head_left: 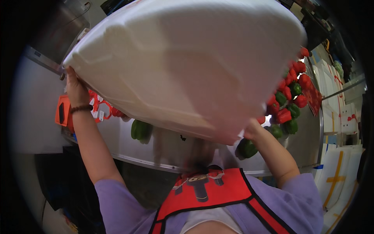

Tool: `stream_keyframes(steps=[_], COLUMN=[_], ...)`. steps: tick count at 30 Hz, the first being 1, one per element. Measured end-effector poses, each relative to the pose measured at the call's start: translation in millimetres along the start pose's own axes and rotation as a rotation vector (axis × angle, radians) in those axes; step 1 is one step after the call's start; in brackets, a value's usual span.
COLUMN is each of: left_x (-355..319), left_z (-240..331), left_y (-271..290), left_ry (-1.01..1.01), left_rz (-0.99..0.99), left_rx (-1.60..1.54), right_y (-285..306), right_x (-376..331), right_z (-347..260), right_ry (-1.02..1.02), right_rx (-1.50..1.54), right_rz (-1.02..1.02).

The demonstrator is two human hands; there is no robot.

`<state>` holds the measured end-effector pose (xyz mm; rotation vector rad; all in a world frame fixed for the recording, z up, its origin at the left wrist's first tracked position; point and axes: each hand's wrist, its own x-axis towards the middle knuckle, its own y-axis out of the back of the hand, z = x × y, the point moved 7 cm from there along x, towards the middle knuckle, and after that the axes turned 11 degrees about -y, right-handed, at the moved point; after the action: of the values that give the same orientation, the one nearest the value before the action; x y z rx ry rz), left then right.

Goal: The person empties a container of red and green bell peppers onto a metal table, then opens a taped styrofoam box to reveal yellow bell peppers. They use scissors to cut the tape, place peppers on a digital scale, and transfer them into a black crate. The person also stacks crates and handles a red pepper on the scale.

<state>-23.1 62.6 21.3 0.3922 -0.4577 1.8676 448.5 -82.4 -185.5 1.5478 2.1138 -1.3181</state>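
Observation:
Both my hands hold up a large white box (156, 74), tilted and filling the upper middle of the view. Its broad smooth side faces me, so whatever is inside or behind it is hidden. My left hand (74, 84) grips its left corner, with a bead bracelet on the wrist. At the lower right corner is my right hand (252, 128), its fingers mostly hidden by the box. Below the box on the metal table (167, 146) lie one green bell pepper (141, 130) and another green bell pepper (246, 148) near my right wrist.
Several red and green bell peppers (283, 116) are piled on the table's right side beside a red patterned bag (313, 97). At left lie red bands with white tags (102, 111) and an orange object (62, 111). White foam boxes (337, 171) stand at the right.

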Motion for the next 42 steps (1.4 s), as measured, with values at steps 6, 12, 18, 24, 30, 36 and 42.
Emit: stream_keyframes(steps=[6,12,18,24,30,36,42], left_x=[8.5,-34.7,10.2,10.6,-6.8,-26.1,-25.7], left_z=[-83.3,-146.1,-143.8,-142.0,-127.5,-92.9,-71.5], left_y=[-3.8,43.5,77.3,43.5,43.1,27.2,46.8], left_ry=[0.156,0.109,0.14,0.18,0.111,0.044,-0.043], left_rz=[-0.031,0.083,0.093,0.039,0.035,0.05,0.152], left_rx=[0.376,0.243,0.348,0.418,0.272,0.247,0.27], right_y=[-34.5,-49.8,-80.7,-70.9,-75.5,-46.5,-48.6], right_x=[64.0,105.5,135.9,139.7,83.9,84.1,116.3], right_z=[21.1,26.0,13.0,5.3,-18.8,-41.5,-87.3], right_ry=[-0.1,-0.148,-0.194,-0.163,0.098,0.059,0.133], right_rx=[0.248,0.298,0.314,0.376,0.413,0.354,0.223], right_rz=[-0.137,-0.228,-0.31,-0.35,-0.226,-0.196,-0.065])
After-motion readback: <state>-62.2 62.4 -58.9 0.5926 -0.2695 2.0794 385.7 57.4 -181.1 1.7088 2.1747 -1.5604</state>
